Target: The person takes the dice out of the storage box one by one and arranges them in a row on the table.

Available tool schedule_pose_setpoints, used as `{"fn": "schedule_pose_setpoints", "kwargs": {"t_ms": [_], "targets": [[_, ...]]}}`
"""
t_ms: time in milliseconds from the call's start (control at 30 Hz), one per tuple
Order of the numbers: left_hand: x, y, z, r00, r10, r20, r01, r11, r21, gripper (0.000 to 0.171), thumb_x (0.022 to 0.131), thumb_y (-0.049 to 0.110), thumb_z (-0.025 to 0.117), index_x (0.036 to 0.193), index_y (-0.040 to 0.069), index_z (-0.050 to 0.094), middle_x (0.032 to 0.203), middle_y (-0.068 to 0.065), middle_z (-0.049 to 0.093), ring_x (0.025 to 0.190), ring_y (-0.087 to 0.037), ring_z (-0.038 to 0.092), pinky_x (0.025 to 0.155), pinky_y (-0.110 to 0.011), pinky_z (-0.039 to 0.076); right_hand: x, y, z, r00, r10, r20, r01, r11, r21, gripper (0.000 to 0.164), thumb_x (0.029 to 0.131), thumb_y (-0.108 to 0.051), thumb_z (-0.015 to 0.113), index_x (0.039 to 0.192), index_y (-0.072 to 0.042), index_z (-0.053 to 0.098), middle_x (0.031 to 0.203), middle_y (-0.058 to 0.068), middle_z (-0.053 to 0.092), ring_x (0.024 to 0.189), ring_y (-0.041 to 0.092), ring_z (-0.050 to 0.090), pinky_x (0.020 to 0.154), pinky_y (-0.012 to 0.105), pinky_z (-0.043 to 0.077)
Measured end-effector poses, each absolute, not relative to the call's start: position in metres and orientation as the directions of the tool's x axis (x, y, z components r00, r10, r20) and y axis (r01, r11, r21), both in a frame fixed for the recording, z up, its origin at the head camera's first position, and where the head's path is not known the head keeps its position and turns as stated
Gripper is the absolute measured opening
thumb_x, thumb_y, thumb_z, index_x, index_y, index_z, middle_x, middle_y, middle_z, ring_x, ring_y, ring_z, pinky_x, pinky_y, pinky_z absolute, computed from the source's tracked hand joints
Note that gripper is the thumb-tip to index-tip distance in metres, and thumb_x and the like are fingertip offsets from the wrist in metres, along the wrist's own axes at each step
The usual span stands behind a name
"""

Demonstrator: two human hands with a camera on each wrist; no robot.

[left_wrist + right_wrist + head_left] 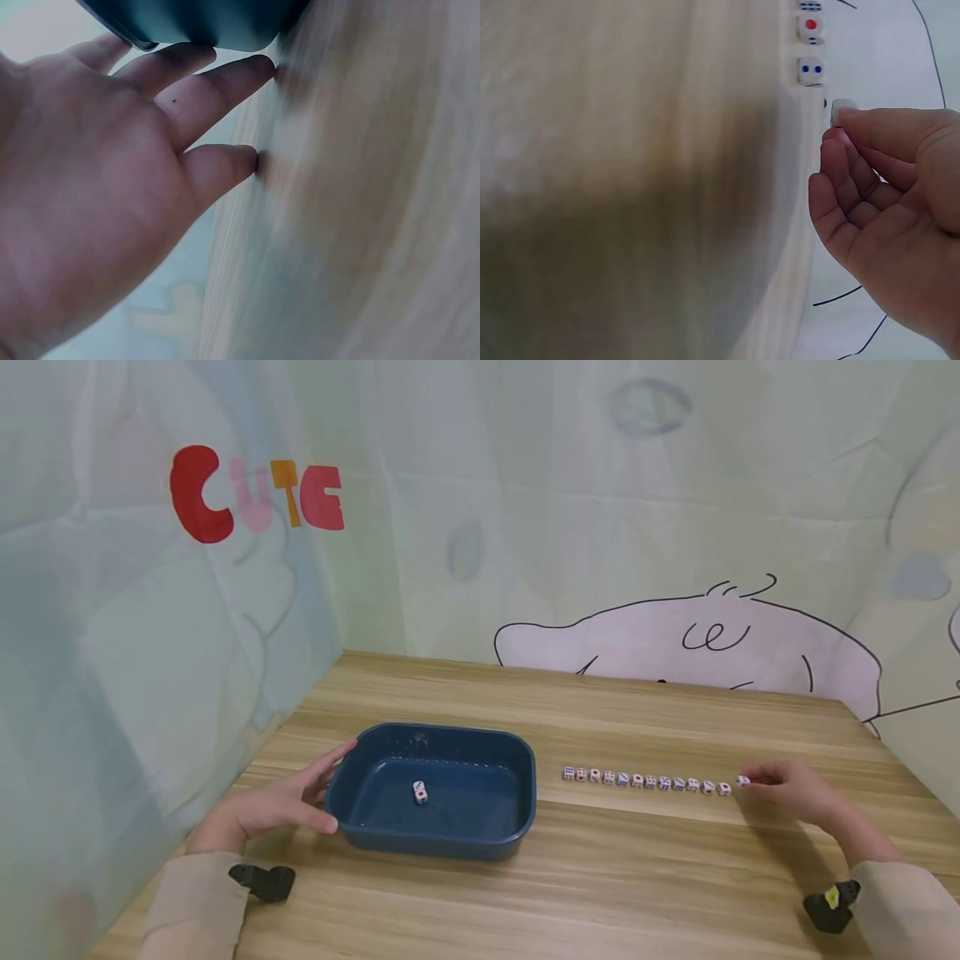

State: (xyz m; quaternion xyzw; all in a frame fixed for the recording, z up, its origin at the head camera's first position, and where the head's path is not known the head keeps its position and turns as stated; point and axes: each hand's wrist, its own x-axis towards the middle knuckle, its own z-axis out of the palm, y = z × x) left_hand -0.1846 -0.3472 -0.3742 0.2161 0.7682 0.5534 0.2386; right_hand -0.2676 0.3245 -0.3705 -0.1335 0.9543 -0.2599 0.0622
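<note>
My right hand [787, 789] pinches a white die [742, 781] between thumb and fingertips at the right end of a row of dice [650, 782]. In the right wrist view, this die [841, 109] is mostly covered by the thumb and appears slightly off the tabletop, beside the last die [810, 71] of the row. At the left end of a dark blue tray [432, 847], my left hand [281, 802] has its fingers spread along the wall and the thumb near the front corner. Two dice [420, 792] lie together on the tray floor.
The wooden table [600, 893] carries the tray left of the row, with a gap between them. Printed cloth walls [465, 527] stand behind and at the left edge. A black wrist device [264, 882] is worn at each sleeve.
</note>
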Motion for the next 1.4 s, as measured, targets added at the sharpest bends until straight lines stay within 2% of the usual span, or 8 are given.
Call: {"fn": "schedule_pose_setpoints", "kwargs": {"t_ms": [300, 400, 500, 567, 1100, 1267, 1400], "targets": [[-0.1846, -0.3486, -0.3758, -0.797, 0.593, -0.116, 0.081, 0.296, 0.952, 0.111, 0.083, 0.009, 0.071, 0.153, 0.013, -0.015, 0.153, -0.036, 0.006, 0.127, -0.016, 0.037, 0.096, -0.021, 0.038, -0.2674, 0.3252, -0.3787, -0.955, -0.297, -0.012, -0.258, 0.849, -0.461, 0.022, 0.090, -0.009, 0.064, 0.102, 0.010, 0.066, 0.093, 0.013, 0.067, 0.079, 0.011, 0.052, 0.067, 0.027, 0.045], [-0.1842, -0.3480, -0.3751, -0.799, 0.590, -0.117, 0.085, 0.303, 0.949, 0.110, 0.083, 0.010, 0.071, 0.153, 0.012, -0.015, 0.153, -0.037, 0.006, 0.131, -0.027, 0.035, 0.095, -0.021, 0.038, -0.2670, 0.3242, -0.3779, -0.954, -0.301, -0.011, -0.262, 0.849, -0.458, 0.022, 0.091, -0.010, 0.063, 0.101, 0.009, 0.066, 0.092, 0.013, 0.067, 0.079, 0.011, 0.052, 0.067, 0.028, 0.044], [-0.1839, -0.3471, -0.3742, -0.801, 0.586, -0.123, 0.077, 0.304, 0.949, 0.111, 0.083, 0.010, 0.071, 0.153, 0.013, -0.015, 0.153, -0.036, 0.007, 0.134, -0.042, 0.027, 0.095, -0.022, 0.038, -0.2670, 0.3231, -0.3775, -0.955, -0.295, -0.019, -0.255, 0.855, -0.451, 0.022, 0.090, -0.010, 0.064, 0.101, 0.008, 0.067, 0.092, 0.011, 0.067, 0.079, 0.011, 0.052, 0.067, 0.028, 0.045], [-0.1835, -0.3467, -0.3735, -0.803, 0.581, -0.129, 0.068, 0.304, 0.950, 0.111, 0.083, 0.011, 0.071, 0.153, 0.013, -0.015, 0.153, -0.035, 0.006, 0.135, -0.048, 0.022, 0.095, -0.022, 0.038, -0.2672, 0.3226, -0.3772, -0.953, -0.301, -0.023, -0.258, 0.854, -0.453, 0.022, 0.091, -0.010, 0.063, 0.101, 0.009, 0.067, 0.092, 0.012, 0.067, 0.080, 0.012, 0.053, 0.068, 0.029, 0.045], [-0.1832, -0.3480, -0.3739, -0.800, 0.586, -0.129, 0.064, 0.297, 0.953, 0.111, 0.084, 0.010, 0.071, 0.153, 0.014, -0.016, 0.153, -0.035, 0.006, 0.133, -0.032, 0.033, 0.095, -0.024, 0.040, -0.2702, 0.3230, -0.3811, -0.951, -0.308, -0.044, -0.258, 0.860, -0.441, 0.023, 0.090, -0.010, 0.064, 0.102, 0.009, 0.067, 0.094, 0.013, 0.068, 0.085, 0.016, 0.056, 0.071, 0.033, 0.046], [-0.1827, -0.3473, -0.3731, -0.798, 0.589, -0.127, 0.064, 0.293, 0.954, 0.111, 0.084, 0.010, 0.071, 0.153, 0.014, -0.015, 0.153, -0.036, 0.006, 0.133, -0.035, 0.031, 0.095, -0.024, 0.041, -0.2708, 0.3235, -0.3808, -0.950, -0.309, -0.038, -0.264, 0.864, -0.430, 0.025, 0.090, -0.010, 0.064, 0.104, 0.011, 0.066, 0.094, 0.014, 0.068, 0.085, 0.017, 0.056, 0.071, 0.034, 0.046], [-0.1829, -0.3469, -0.3734, -0.797, 0.589, -0.133, 0.060, 0.297, 0.953, 0.111, 0.084, 0.010, 0.071, 0.153, 0.013, -0.016, 0.153, -0.036, 0.005, 0.135, -0.047, 0.022, 0.095, -0.023, 0.040, -0.2689, 0.3227, -0.3761, -0.952, -0.305, -0.036, -0.263, 0.870, -0.418, 0.031, 0.090, -0.010, 0.063, 0.108, 0.015, 0.062, 0.092, 0.015, 0.066, 0.084, 0.020, 0.056, 0.070, 0.036, 0.046]]}}
